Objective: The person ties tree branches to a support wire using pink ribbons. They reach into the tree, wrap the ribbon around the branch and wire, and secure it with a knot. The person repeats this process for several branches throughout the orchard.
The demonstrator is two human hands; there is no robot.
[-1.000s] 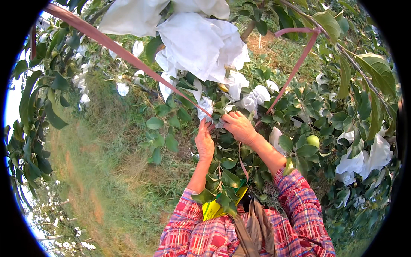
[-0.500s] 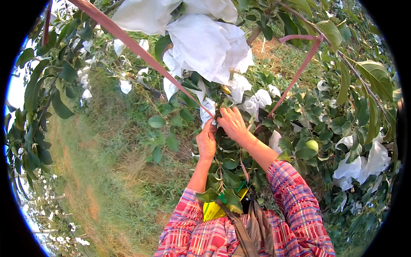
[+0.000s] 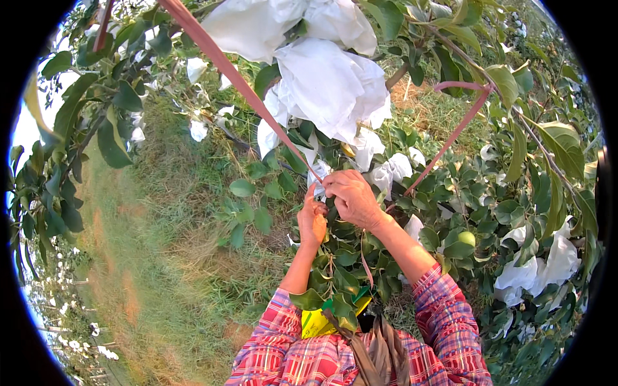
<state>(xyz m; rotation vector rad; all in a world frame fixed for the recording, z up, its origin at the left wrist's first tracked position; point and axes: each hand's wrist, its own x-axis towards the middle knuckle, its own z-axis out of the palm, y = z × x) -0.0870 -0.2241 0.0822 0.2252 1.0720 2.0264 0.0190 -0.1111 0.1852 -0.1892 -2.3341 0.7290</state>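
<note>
My left hand [image 3: 312, 222] and my right hand [image 3: 351, 196] are raised together among the leaves, fingertips meeting on a small white paper bag [image 3: 319, 172] that hangs on a twig. Both hands pinch its lower part, and most of it is hidden behind the fingers. A pink strap [image 3: 238, 80] runs down from the upper left and ends right at the bag. Just above hangs a large crumpled white bag [image 3: 328, 83]. My sleeves are red plaid.
A second pink strap [image 3: 450, 135] slants down on the right. More white bags [image 3: 537, 270] hang in the foliage at right, near a bare green fruit [image 3: 466, 238]. A yellow pouch [image 3: 314, 323] sits at my waist. Grass [image 3: 148, 257] lies below on the left.
My right hand has moved left and closed in beside my left hand on the small bag. Both hands sit slightly higher against the strap's end.
</note>
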